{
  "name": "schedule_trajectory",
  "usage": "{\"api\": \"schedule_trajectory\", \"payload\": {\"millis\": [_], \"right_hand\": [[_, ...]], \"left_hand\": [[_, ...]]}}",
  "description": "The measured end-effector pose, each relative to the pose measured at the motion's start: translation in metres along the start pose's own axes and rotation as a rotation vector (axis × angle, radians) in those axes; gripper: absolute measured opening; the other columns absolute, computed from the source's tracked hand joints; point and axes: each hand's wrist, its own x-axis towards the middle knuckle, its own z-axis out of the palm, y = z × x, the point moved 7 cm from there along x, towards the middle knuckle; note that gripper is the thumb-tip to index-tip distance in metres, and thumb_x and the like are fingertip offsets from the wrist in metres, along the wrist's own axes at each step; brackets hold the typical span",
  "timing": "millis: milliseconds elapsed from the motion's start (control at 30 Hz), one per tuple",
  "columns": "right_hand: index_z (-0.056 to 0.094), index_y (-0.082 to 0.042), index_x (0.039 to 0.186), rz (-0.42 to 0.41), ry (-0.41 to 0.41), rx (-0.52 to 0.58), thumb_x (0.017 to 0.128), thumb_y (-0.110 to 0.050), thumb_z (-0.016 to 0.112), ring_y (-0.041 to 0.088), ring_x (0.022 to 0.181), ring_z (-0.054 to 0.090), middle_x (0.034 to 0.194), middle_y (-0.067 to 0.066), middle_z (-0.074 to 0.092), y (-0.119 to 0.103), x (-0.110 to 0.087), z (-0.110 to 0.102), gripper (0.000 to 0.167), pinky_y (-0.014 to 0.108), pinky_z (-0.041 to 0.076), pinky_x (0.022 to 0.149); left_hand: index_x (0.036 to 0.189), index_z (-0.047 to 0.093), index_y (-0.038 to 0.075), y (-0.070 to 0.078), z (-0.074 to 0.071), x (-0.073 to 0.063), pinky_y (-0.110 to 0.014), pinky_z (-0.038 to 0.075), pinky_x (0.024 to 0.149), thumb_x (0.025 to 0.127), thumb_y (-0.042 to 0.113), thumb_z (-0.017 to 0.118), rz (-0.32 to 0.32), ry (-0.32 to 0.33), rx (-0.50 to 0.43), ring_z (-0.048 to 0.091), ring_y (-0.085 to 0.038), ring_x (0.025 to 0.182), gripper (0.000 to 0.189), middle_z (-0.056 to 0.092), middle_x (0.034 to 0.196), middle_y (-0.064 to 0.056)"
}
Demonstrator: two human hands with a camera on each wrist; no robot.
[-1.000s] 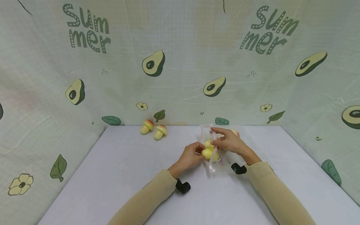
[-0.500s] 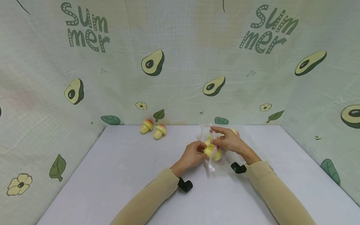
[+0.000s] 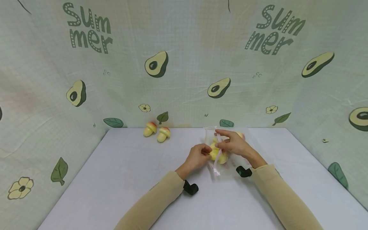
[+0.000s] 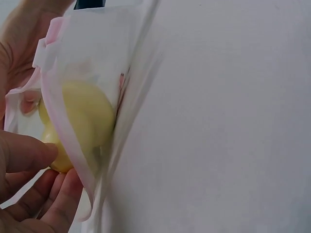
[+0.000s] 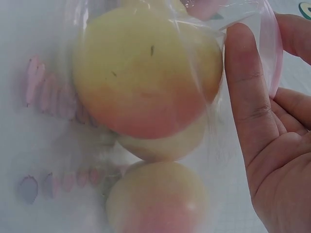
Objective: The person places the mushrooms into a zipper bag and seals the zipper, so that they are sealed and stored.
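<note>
A clear zip bag [image 3: 216,172] with a pink-edged mouth lies toward the right of the table, its mouth facing left. My right hand [image 3: 234,143] holds the mouth's edge, the thumb and a finger on either side of the pink strip [image 5: 273,48]. With thumb and fingertips, my left hand [image 3: 197,157] pinches the pale yellow stem of a toy mushroom [image 4: 92,109] at the mouth. Most of that mushroom is inside the bag. In the right wrist view, a yellow-and-red cap [image 5: 146,73] and another rounded cap [image 5: 158,199] show through the plastic.
Two more toy mushrooms, one at the far edge [image 3: 150,129] and one beside it [image 3: 163,134], lie on the white table [image 3: 129,179] at back left. A printed cloth [image 3: 184,64] with avocados stands behind the table and along its sides.
My left hand has moved slightly right, pushing the mushroom further into the bag. The right hand keeps its hold on the bag's edge, almost still.
</note>
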Motion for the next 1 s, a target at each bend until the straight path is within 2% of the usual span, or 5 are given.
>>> {"api": "schedule_trajectory", "payload": {"millis": [267,500,733,1000], "right_hand": [[0.038,-0.007,0.145,0.003,-0.014,0.033,0.084,-0.021,0.074,0.020,0.072,0.065,0.141,0.018,0.044,-0.003,-0.002,0.001,0.073,0.027,0.052,0.059],[0.038,-0.006,0.145,0.003,-0.023,0.032,0.084,-0.022,0.074,0.020,0.073,0.065,0.138,0.019,0.047,-0.003,-0.002,0.001,0.073,0.028,0.052,0.058],[0.039,-0.009,0.146,0.005,-0.027,0.035,0.084,-0.023,0.074,0.021,0.075,0.065,0.141,0.020,0.043,-0.004,-0.001,0.002,0.072,0.028,0.052,0.059],[0.038,-0.006,0.145,0.055,-0.037,0.008,0.087,-0.015,0.070,0.023,0.081,0.066,0.144,0.023,0.038,-0.032,-0.015,0.005,0.067,0.033,0.054,0.066]], "left_hand": [[0.094,0.068,0.005,-0.002,0.005,0.002,-0.019,0.050,0.070,0.081,0.001,0.070,0.001,0.005,-0.015,0.060,-0.005,0.076,0.015,0.066,0.088,-0.001],[0.094,0.068,0.004,-0.002,0.003,0.001,-0.020,0.050,0.070,0.081,0.004,0.071,-0.013,0.009,-0.010,0.060,-0.006,0.076,0.014,0.066,0.090,-0.003],[0.097,0.068,0.003,-0.002,-0.009,-0.001,-0.021,0.051,0.069,0.082,0.005,0.071,-0.026,0.032,0.010,0.061,-0.007,0.077,0.016,0.065,0.085,0.001],[0.101,0.067,0.000,-0.007,-0.028,-0.007,-0.024,0.051,0.069,0.083,0.006,0.070,-0.039,0.039,0.027,0.061,-0.010,0.079,0.018,0.067,0.094,-0.007]]}}
